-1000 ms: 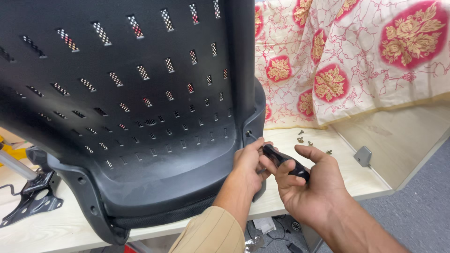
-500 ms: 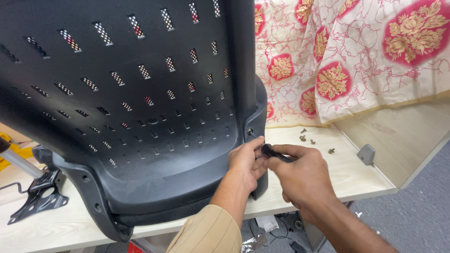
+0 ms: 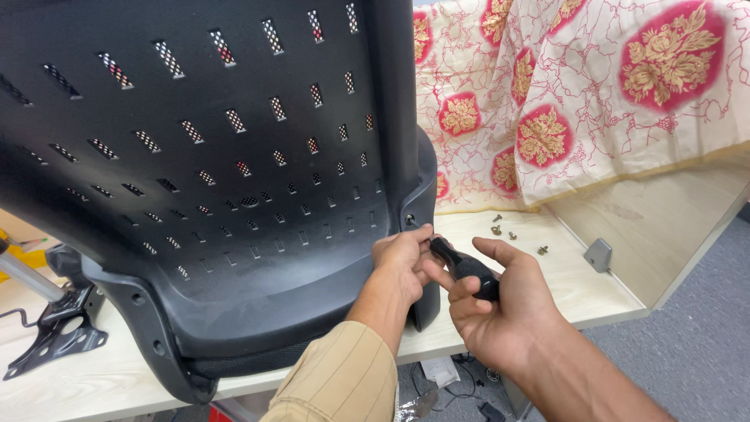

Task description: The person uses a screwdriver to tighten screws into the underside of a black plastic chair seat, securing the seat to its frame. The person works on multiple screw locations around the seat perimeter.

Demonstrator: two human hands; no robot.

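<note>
A large black perforated plastic chair back (image 3: pixel 203 156) stands on a pale wooden table (image 3: pixel 547 289). My left hand (image 3: pixel 402 258) is pressed against the chair's right edge, just below a small screw hole (image 3: pixel 408 219), and pinches the tip of a tool. My right hand (image 3: pixel 500 309) grips the black handle of a screwdriver (image 3: pixel 466 268), which points up and left toward the chair edge. The tool's shaft is hidden behind my left fingers.
Several loose brass screws (image 3: pixel 512 230) lie on the table right of the chair. A cream cloth with red flowers (image 3: pixel 578 94) hangs behind. A grey bracket (image 3: pixel 598 254) sits on the side panel. A black metal chair mechanism (image 3: pixel 55 328) lies at left.
My right hand has turned on the screwdriver handle, first closing over it and then rolling back with fingers spread. My left hand stayed at the chair's edge.
</note>
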